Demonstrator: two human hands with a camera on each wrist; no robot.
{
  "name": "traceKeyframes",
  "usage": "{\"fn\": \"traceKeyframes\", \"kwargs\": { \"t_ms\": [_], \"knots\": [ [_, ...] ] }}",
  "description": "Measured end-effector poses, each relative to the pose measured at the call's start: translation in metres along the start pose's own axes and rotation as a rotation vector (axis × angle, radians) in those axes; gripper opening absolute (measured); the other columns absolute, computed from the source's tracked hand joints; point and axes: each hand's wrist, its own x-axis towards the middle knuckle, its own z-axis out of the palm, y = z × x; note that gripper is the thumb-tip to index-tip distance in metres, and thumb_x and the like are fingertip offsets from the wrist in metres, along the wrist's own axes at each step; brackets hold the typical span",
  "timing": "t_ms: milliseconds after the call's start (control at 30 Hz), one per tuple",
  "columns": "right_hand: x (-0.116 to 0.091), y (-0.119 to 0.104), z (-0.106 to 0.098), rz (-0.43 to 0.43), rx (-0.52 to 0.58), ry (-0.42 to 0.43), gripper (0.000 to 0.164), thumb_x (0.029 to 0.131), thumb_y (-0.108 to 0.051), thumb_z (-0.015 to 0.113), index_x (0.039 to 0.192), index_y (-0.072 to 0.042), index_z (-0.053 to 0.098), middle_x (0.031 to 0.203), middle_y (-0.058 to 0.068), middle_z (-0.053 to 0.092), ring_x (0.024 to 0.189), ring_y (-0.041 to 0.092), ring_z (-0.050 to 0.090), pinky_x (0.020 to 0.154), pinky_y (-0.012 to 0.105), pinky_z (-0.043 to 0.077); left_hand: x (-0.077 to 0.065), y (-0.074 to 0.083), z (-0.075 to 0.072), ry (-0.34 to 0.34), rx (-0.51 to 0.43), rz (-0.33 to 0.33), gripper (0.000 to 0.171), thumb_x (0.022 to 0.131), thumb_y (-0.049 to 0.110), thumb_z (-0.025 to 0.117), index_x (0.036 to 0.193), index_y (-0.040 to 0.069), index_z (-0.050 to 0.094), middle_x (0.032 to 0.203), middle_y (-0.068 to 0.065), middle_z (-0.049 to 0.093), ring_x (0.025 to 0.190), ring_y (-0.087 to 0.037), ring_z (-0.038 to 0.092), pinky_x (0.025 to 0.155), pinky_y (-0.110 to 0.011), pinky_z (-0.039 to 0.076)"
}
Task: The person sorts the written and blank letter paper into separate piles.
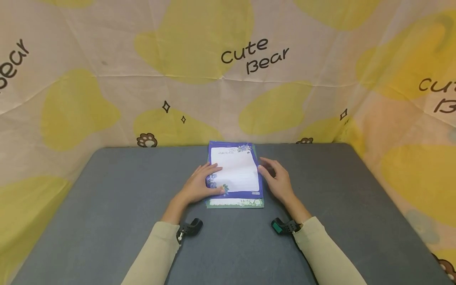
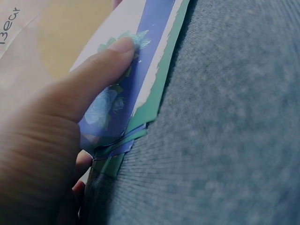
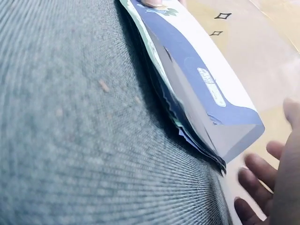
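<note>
A stack of writing paper [image 1: 235, 170] lies near the table's far edge. Its top sheet is white with faint lines and a purple-blue border with flowers; a green-bordered sheet [image 1: 228, 203] shows below it. My left hand [image 1: 199, 184] rests on the stack's left side, its thumb [image 2: 110, 58] flat on the floral border and fingertips on the white area. At the right edge, my right hand [image 1: 279, 180] is beside the paper with loosely bent fingers. In the right wrist view, these fingers [image 3: 260, 173] are apart from the paper, and the top sheet's near right corner [image 3: 243, 138] bows up from the stack.
The grey table [image 1: 107, 221] surrounds the stack. A pale cloth [image 1: 199, 59] with yellow patches and "Cute Bear" lettering hangs right behind the table. Dark bands with wrist devices [image 1: 190, 227] are worn on both wrists.
</note>
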Motion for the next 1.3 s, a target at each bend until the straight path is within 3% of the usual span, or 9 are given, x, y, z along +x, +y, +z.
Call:
{"fn": "traceKeyframes", "kwargs": {
  "t_ms": [100, 367, 533, 800, 933, 1000, 1100, 1200, 1300],
  "knots": [
    [-0.001, -0.001, 0.001, 0.043, 0.039, 0.030, 0.043, 0.100, -0.035, 0.064, 0.139, -0.016, 0.061, 0.119, 0.014, 0.072, 0.103, 0.029, 0.069, 0.090, 0.046, 0.054, 0.000, 0.002, 0.000, 0.006, -0.017, 0.008, 0.083, 0.077, 0.050, 0.084, 0.149, 0.022, 0.052, 0.161, -0.004, 0.042, 0.158, -0.029, 0.022, 0.130, -0.050, 0.010],
    [-0.001, -0.004, 0.001, 0.078, 0.171, -0.028, 0.041, 0.101, -0.032, 0.063, 0.138, -0.015, 0.063, 0.139, 0.014, 0.064, 0.128, 0.034, 0.061, 0.107, 0.055, 0.048, -0.002, 0.012, -0.003, -0.002, -0.058, 0.031, 0.084, 0.076, 0.047, 0.086, 0.149, 0.022, 0.052, 0.161, -0.005, 0.042, 0.157, -0.032, 0.022, 0.128, -0.055, 0.013],
    [0.000, -0.003, 0.001, 0.094, 0.231, -0.043, 0.042, 0.099, -0.025, 0.066, 0.139, -0.012, 0.062, 0.147, 0.013, 0.059, 0.136, 0.033, 0.057, 0.110, 0.051, 0.048, -0.002, 0.015, -0.003, -0.002, -0.057, 0.032, 0.088, 0.075, 0.047, 0.087, 0.151, 0.022, 0.050, 0.163, -0.003, 0.039, 0.158, -0.032, 0.020, 0.124, -0.062, 0.020],
    [0.001, -0.004, 0.001, 0.128, 0.326, -0.039, 0.046, 0.097, -0.020, 0.069, 0.140, -0.010, 0.060, 0.148, 0.012, 0.058, 0.126, 0.034, 0.064, 0.104, 0.041, 0.052, -0.003, 0.016, -0.001, -0.024, -0.061, 0.007, 0.101, 0.072, 0.050, 0.088, 0.157, 0.026, 0.039, 0.171, -0.005, 0.018, 0.159, -0.033, 0.014, 0.122, -0.064, 0.023],
    [0.001, -0.005, 0.000, 0.141, 0.371, -0.035, 0.046, 0.097, -0.018, 0.069, 0.141, -0.011, 0.060, 0.149, 0.010, 0.057, 0.126, 0.032, 0.064, 0.103, 0.036, 0.053, -0.003, 0.017, -0.001, -0.012, -0.086, -0.033, 0.099, 0.079, 0.050, 0.083, 0.160, 0.026, 0.033, 0.172, -0.010, 0.010, 0.158, -0.037, 0.012, 0.121, -0.067, 0.022],
    [0.001, -0.005, 0.000, 0.140, 0.391, -0.036, 0.046, 0.097, -0.017, 0.069, 0.141, -0.010, 0.059, 0.151, 0.010, 0.055, 0.128, 0.032, 0.063, 0.103, 0.032, 0.053, -0.003, 0.018, -0.001, 0.027, -0.120, -0.071, 0.090, 0.086, 0.049, 0.077, 0.160, 0.023, 0.032, 0.171, -0.014, 0.016, 0.157, -0.039, 0.016, 0.122, -0.066, 0.022],
    [0.001, -0.006, -0.001, 0.138, 0.415, -0.026, 0.046, 0.097, -0.017, 0.068, 0.142, -0.010, 0.058, 0.153, 0.011, 0.053, 0.133, 0.032, 0.059, 0.103, 0.028, 0.051, -0.002, 0.020, -0.002, 0.125, -0.157, -0.138, 0.073, 0.097, 0.046, 0.065, 0.158, 0.020, 0.035, 0.163, -0.016, 0.034, 0.152, -0.039, 0.030, 0.122, -0.062, 0.026],
    [0.001, -0.006, -0.002, 0.140, 0.436, -0.019, 0.047, 0.098, -0.017, 0.068, 0.143, -0.011, 0.057, 0.155, 0.011, 0.050, 0.137, 0.033, 0.055, 0.103, 0.029, 0.051, -0.002, 0.023, -0.005, 0.236, -0.199, -0.195, 0.061, 0.100, 0.045, 0.059, 0.154, 0.019, 0.043, 0.148, -0.014, 0.057, 0.143, -0.036, 0.045, 0.119, -0.059, 0.034],
    [0.001, -0.005, -0.002, 0.144, 0.457, -0.014, 0.048, 0.098, -0.018, 0.067, 0.144, -0.011, 0.056, 0.157, 0.009, 0.048, 0.144, 0.032, 0.047, 0.104, 0.027, 0.050, -0.001, 0.027, -0.006, 0.293, -0.261, -0.219, 0.055, 0.101, 0.044, 0.059, 0.149, 0.019, 0.049, 0.133, -0.010, 0.069, 0.130, -0.031, 0.059, 0.111, -0.055, 0.043]
  ]
}}
